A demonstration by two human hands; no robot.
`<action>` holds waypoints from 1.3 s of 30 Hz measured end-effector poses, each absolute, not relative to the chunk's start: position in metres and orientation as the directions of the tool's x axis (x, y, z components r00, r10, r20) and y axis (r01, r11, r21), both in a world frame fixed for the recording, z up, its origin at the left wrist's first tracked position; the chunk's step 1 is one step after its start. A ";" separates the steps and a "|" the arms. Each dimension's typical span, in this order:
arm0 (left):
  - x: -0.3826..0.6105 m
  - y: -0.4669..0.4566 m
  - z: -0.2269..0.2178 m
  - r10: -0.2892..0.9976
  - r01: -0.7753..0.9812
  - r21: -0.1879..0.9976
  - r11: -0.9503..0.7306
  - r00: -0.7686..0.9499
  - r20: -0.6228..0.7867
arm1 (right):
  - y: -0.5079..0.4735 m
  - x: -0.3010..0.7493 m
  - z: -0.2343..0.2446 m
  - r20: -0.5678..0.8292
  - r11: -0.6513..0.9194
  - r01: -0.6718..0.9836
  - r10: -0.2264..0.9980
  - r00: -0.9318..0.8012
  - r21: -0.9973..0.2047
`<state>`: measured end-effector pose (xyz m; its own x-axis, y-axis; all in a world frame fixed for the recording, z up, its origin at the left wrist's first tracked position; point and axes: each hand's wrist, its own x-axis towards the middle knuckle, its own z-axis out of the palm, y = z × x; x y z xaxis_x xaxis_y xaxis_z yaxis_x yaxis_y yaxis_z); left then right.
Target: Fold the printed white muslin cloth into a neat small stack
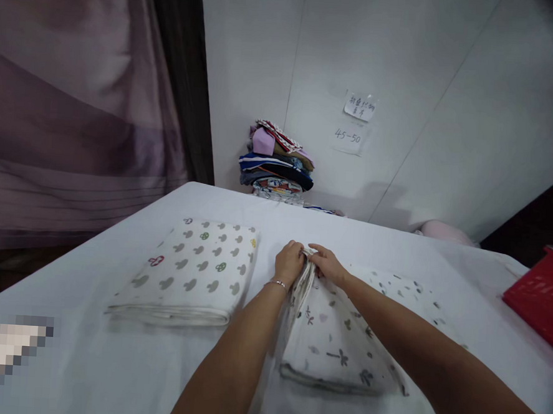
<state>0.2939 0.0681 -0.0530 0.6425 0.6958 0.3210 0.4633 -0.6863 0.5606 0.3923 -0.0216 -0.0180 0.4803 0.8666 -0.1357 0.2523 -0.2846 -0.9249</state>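
Observation:
My left hand [289, 263], with a bracelet at its wrist, is closed on the gathered upper edge of a white printed cloth [333, 348]. My right hand [328, 264] pinches the same cloth close beside it. The cloth bears small palm trees and leaf shapes; its upper left edge is bunched and lifted, while the lower part spreads toward me. To the left, apart from both hands, lies a neatly folded white cloth with a mushroom print [202, 265]. Behind my right forearm, partly hidden, is a white area with small green and blue spots [405, 290].
A white-covered table [131, 360] carries the cloths. Beyond its far edge, folded fabrics [279, 163] are stacked against the wall. A red item [540, 298] sits at the right edge. Handwritten paper notes [351, 136] hang on the wall. A pinkish curtain [77, 95] hangs at left.

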 end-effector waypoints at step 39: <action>0.293 0.083 -0.041 0.509 0.419 0.336 -0.844 0.823 0.251 | -0.029 0.405 -0.027 -0.061 -0.274 0.329 0.844 0.533 -0.904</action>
